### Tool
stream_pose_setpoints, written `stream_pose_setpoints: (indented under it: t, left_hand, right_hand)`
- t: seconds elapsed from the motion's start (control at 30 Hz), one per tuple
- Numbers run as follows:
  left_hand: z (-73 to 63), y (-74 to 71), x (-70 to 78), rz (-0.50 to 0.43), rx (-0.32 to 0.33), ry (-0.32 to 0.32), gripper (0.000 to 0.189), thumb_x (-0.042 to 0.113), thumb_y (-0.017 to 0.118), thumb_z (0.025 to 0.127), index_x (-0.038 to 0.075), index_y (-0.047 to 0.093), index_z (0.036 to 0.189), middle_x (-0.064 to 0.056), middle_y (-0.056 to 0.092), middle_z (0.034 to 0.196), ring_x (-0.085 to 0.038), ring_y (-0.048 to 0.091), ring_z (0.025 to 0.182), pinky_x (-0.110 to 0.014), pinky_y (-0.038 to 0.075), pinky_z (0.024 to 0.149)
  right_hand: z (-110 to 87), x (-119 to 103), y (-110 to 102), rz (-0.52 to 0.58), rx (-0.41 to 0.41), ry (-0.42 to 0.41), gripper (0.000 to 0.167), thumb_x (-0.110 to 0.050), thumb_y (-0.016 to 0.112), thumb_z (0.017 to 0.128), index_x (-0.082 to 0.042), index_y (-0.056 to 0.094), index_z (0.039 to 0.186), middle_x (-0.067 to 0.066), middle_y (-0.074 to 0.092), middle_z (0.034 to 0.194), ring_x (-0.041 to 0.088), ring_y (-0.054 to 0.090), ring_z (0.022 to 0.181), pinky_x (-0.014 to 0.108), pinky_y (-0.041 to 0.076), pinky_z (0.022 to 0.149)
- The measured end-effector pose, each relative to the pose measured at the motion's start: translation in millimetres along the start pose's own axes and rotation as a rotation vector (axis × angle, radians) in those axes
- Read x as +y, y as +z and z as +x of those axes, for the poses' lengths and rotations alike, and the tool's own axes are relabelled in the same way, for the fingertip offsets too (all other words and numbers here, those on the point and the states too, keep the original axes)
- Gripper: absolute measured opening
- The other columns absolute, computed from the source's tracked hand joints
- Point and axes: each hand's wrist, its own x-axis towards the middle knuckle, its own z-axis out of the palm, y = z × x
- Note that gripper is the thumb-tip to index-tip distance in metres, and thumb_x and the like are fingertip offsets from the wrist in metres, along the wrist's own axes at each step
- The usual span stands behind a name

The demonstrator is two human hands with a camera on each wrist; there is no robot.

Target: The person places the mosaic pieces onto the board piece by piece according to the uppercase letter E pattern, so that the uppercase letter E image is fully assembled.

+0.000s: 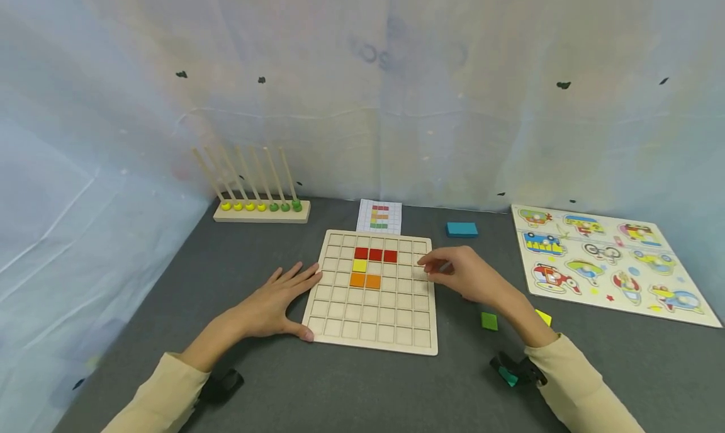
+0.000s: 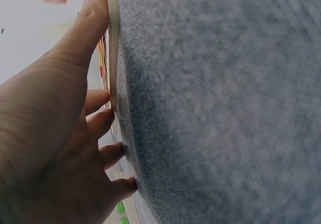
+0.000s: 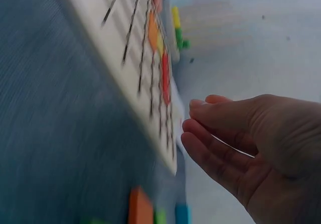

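A wooden grid board point(image 1: 374, 347) lies on the dark table. Three red tiles point(image 1: 376, 255) form a row in it, with one yellow tile point(image 1: 359, 266) below the leftmost and two orange tiles point(image 1: 357, 281) under that. My left hand point(image 1: 274, 304) rests at the board's left edge, fingers spread and thumb at the near left corner. Over the right edge hovers my right hand point(image 1: 467, 272), its fingers loosely bent; no tile shows between thumb and fingertips in the right wrist view.
A pattern card point(image 1: 394, 214) touches the board's far edge. Beyond stand a peg abacus point(image 1: 260, 214) and a blue block point(image 1: 461, 230). A vehicle puzzle point(image 1: 612, 257) lies right. Near my right forearm are a green tile point(image 1: 489, 321), a yellow tile point(image 1: 543, 317) and an orange block point(image 3: 140, 208).
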Motion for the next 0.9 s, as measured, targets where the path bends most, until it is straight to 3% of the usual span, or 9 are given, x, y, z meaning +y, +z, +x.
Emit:
stream_pose_setpoints:
  t: [0.2, 0.43, 0.9]
  left_hand:
    - [-0.3, -0.3, -0.7, -0.008, 0.002, 0.002, 0.118, 0.075, 0.068, 0.067, 0.014, 0.024, 0.157, -0.006, 0.017, 0.163, -0.037, 0.012, 0.149, -0.064, 0.009, 0.115]
    - [-0.9, 0.0, -1.4, -0.003, -0.001, 0.002, 0.118, 0.076, 0.067, 0.067, 0.014, 0.024, 0.157, -0.006, 0.017, 0.163, -0.037, 0.011, 0.149, -0.064, 0.008, 0.115]
    - [-2.8, -1.5, 0.9, -0.020, 0.000, -0.001, 0.117, 0.075, 0.067, 0.067, 0.014, 0.025, 0.157, -0.008, 0.017, 0.163, -0.038, 0.011, 0.148, -0.064, 0.008, 0.115]
  right_hand:
    - [-27.2, 24, -15, -0.050, 0.033, 0.028, 0.028, -0.002, 0.071, 0.089, -0.004, 0.070, 0.116, 0.002, 0.070, 0.099, 0.016, 0.065, 0.091, 0.032, 0.056, 0.078]
    - [-49.7, 26, -21, -0.187, 0.044, 0.080, 0.028, -0.004, 0.075, 0.085, -0.003, 0.071, 0.113, -0.003, 0.069, 0.091, 0.012, 0.064, 0.082, 0.032, 0.057, 0.072]
    - [-60.7, 38, -10, -0.133, 0.040, 0.079, 0.026, -0.005, 0.075, 0.085, -0.005, 0.072, 0.110, -0.001, 0.070, 0.099, 0.011, 0.064, 0.085, 0.028, 0.056, 0.072]
